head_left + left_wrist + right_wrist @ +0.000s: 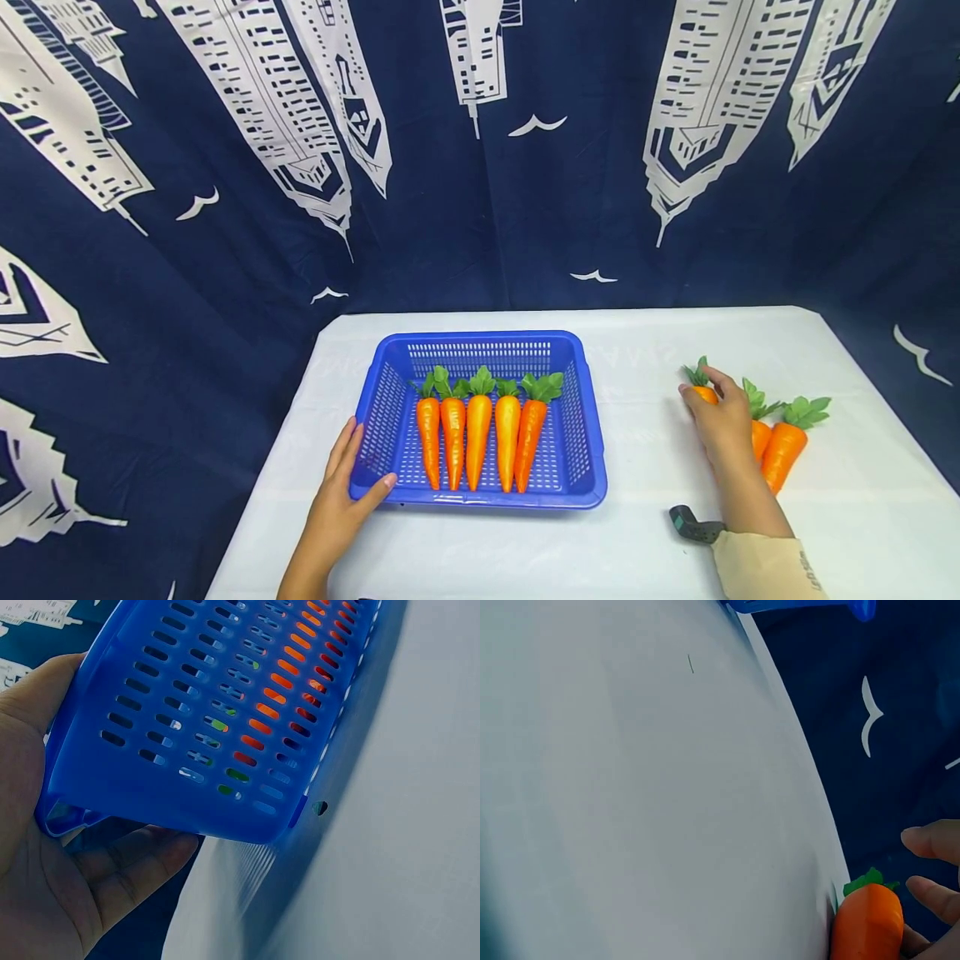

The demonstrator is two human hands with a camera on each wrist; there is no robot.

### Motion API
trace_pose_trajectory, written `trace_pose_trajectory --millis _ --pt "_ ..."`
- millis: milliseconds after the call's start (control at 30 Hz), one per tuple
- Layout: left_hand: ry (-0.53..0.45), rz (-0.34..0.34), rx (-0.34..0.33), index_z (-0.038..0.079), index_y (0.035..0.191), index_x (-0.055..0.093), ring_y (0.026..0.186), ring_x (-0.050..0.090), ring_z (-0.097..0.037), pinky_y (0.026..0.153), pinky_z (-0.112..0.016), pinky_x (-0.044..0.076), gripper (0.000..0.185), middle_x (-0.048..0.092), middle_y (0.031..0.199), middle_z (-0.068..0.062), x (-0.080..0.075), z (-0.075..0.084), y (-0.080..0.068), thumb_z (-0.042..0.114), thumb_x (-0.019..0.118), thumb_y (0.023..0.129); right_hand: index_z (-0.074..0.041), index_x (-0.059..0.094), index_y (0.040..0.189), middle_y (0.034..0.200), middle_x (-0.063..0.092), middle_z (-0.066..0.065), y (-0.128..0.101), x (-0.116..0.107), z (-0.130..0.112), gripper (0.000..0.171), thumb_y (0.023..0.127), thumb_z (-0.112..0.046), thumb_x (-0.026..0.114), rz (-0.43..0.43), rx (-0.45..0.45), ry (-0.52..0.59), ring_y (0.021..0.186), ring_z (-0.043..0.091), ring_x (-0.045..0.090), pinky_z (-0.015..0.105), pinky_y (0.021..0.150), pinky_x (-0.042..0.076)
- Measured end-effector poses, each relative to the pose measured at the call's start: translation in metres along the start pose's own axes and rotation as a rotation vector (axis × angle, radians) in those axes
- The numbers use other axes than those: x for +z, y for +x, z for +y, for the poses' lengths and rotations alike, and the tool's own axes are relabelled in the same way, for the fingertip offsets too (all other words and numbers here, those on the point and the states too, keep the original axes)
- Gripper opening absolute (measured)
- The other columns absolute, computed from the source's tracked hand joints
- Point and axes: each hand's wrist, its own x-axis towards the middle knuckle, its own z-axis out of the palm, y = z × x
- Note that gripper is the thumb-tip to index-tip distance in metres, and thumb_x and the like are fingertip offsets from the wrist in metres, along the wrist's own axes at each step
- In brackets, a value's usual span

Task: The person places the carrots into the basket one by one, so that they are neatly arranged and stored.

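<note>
Head view, nearest: a beige sleeve point(765, 567) with dark lettering enters at about 5 o'clock, over the right forearm.
Dark device point(696, 526): small, with a greenish patch, at the 9 o'clock side of that forearm, just above the sleeve's cuff.
Left hand point(341, 486): reaches in from about 7 o'clock to the basket's 8 o'clock corner; thumb at the near rim, fingers along the outside of the side wall, so its grip holds that corner.
Blue basket point(480, 500): sits on the worktop toward 6 o'clock of the view, its walls slotted; in the left wrist view, orange and green show through the slots.
Row inside the basket: five carrots point(478, 442) side by side, leaves toward 12 o'clock, tips toward 6 o'clock; the third and fourth from the left are yellower than the rest.
Right hand point(723, 418): well apart from the basket, at its 3 o'clock; thumb and index lie on either side of the top of a loose carrot point(706, 395). In the right wrist view the thumb stands off the orange, so this grip is parted, not closed.
Carrot pair point(783, 454): just beside the right hand at 4 o'clock, one partly hidden by it.
Worktop point(637, 467): white, under everything.
Backdrop point(487, 242): navy cloth at 12 o'clock beyond, printed with white towers point(285, 92) pointing to 6 o'clock and white birds point(537, 126).
</note>
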Motion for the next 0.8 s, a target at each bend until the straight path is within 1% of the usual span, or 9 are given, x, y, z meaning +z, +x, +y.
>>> trace_pose_trajectory --millis 67,233,333,433,567,667,800 --pt "-0.003 -0.001 -0.004 0.022 0.163 0.022 0.158 0.014 -0.038 0.117 -0.074 0.019 0.090 0.006 0.171 0.010 -0.0003 0.0000 -0.0002 0.043 0.073 0.092 -0.013 0.029 0.160 0.168 0.014 0.024 0.0003 0.0001 -0.0005 0.068 0.101 -0.031 0.058 -0.009 0.001 -0.007 0.156 0.044 0.015 0.057 0.125 0.020" --pt "0.001 0.000 -0.006 0.022 0.163 0.021 0.158 0.014 -0.038 0.117 -0.074 0.019 0.091 0.005 0.171 0.011 0.0005 -0.0020 0.0003 0.042 0.073 0.092 -0.013 0.032 0.159 0.165 0.017 0.028 0.0013 -0.0003 -0.0001 0.064 0.101 -0.020 0.057 -0.019 0.010 -0.066 0.153 0.048 0.020 0.058 0.124 0.024" --pt "0.002 0.002 -0.001 0.021 0.163 0.021 0.158 0.014 -0.037 0.118 -0.073 0.019 0.091 0.005 0.171 0.011 0.0010 -0.0027 0.0006 0.042 0.074 0.091 -0.011 0.033 0.158 0.164 0.022 0.028 0.0014 -0.0013 0.0003 0.063 0.100 -0.012 0.056 -0.029 0.009 -0.084 0.150 0.049 0.026 0.059 0.123 0.026" --pt "0.003 0.003 -0.002 0.022 0.163 0.021 0.158 0.014 -0.036 0.118 -0.072 0.019 0.091 0.005 0.171 0.011 0.0009 -0.0026 0.0008 0.042 0.073 0.092 -0.008 0.034 0.157 0.162 0.029 0.028 0.0011 -0.0024 0.0006 0.062 0.099 -0.009 0.055 -0.050 0.003 -0.089 0.147 0.050 0.031 0.059 0.121 0.029" --pt "0.001 0.000 -0.010 0.022 0.163 0.021 0.158 0.013 -0.036 0.118 -0.072 0.019 0.091 0.005 0.171 0.012 0.0007 -0.0023 0.0007 0.042 0.073 0.092 -0.007 0.034 0.157 0.160 0.032 0.028 0.0011 -0.0020 0.0015 0.060 0.101 -0.012 0.054 -0.072 0.008 -0.078 0.145 0.049 0.035 0.058 0.119 0.033" --pt "-0.005 -0.002 -0.011 0.022 0.163 0.021 0.158 0.013 -0.036 0.118 -0.072 0.018 0.091 0.005 0.171 0.012 0.0005 -0.0016 0.0006 0.043 0.073 0.091 -0.009 0.033 0.158 0.160 0.033 0.027 0.0017 -0.0012 0.0026 0.060 0.102 -0.017 0.054 -0.078 0.021 -0.063 0.145 0.048 0.036 0.057 0.118 0.036" --pt "-0.007 -0.004 -0.013 0.022 0.163 0.021 0.158 0.013 -0.036 0.118 -0.072 0.018 0.092 0.005 0.172 0.010 0.0004 -0.0012 0.0005 0.044 0.073 0.091 -0.013 0.032 0.159 0.158 0.038 0.026 0.0012 -0.0003 0.0027 0.061 0.104 -0.028 0.054 -0.079 0.037 -0.060 0.141 0.046 0.042 0.057 0.115 0.040"
